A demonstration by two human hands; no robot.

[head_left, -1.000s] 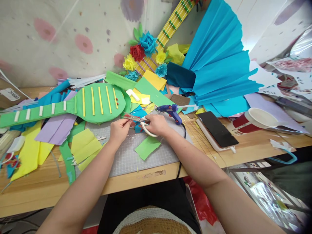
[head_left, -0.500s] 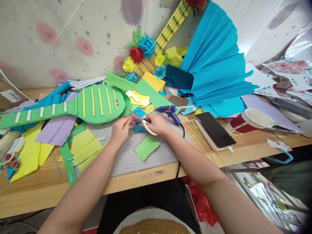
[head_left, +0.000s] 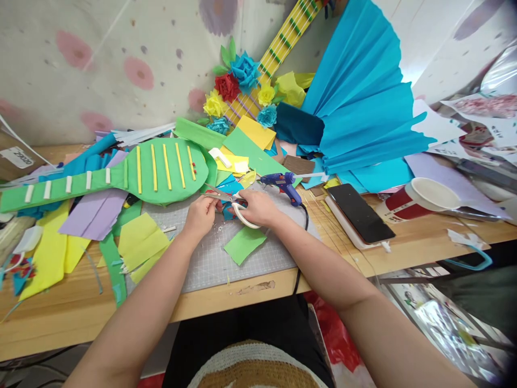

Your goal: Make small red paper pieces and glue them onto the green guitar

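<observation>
In the head view, my right hand [head_left: 259, 208] is closed round the white handles of a pair of scissors [head_left: 244, 215]. The blades point left, their tips at the fingers of my left hand [head_left: 199, 216]. Those fingers are pinched on a small red piece of paper [head_left: 219, 205], mostly hidden by fingers and blades. Blue and red scraps lie under the scissors. Just in front of both hands, a green paper rectangle [head_left: 244, 245] rests on the grey cutting mat [head_left: 202, 272]. A green paper lute shape [head_left: 172, 170] with yellow strips lies behind my left hand.
Right of my hands lies a blue glue gun [head_left: 283, 184], its cord running over the table edge. Farther right are a phone [head_left: 361, 213] and a paper cup [head_left: 420, 199]. Behind stand a flower-covered yellow guitar shape [head_left: 278, 51] and pleated blue paper [head_left: 363, 91]. Coloured sheets cover the left side.
The scissors have turned slightly, and their blades now lie across the tips of my left fingers. Both hands stay in nearly the same place; the view has shifted a little.
</observation>
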